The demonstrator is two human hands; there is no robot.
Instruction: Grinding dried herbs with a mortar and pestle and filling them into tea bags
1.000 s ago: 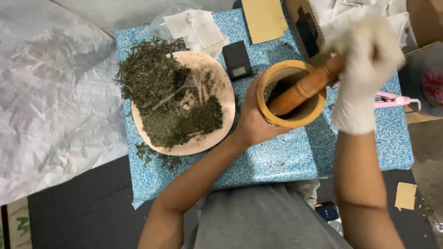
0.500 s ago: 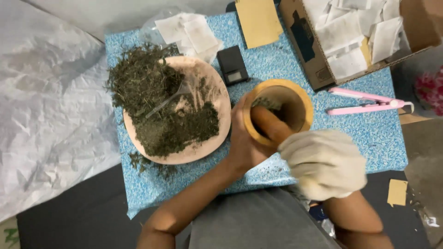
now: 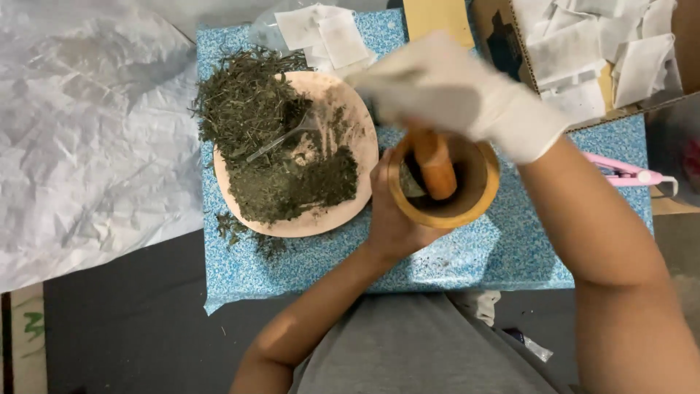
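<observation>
In the head view, a round wooden mortar (image 3: 445, 184) with a thick yellowish rim and dark ground herb inside is seen on the blue speckled surface (image 3: 510, 248), just beside a plate (image 3: 321, 219) of dried green herbs. It is cupped by the bare left hand (image 3: 394, 219), while an orange-brown pestle (image 3: 435, 166) standing in it is gripped by the white-gloved right hand (image 3: 452, 91), which is blurred.
</observation>
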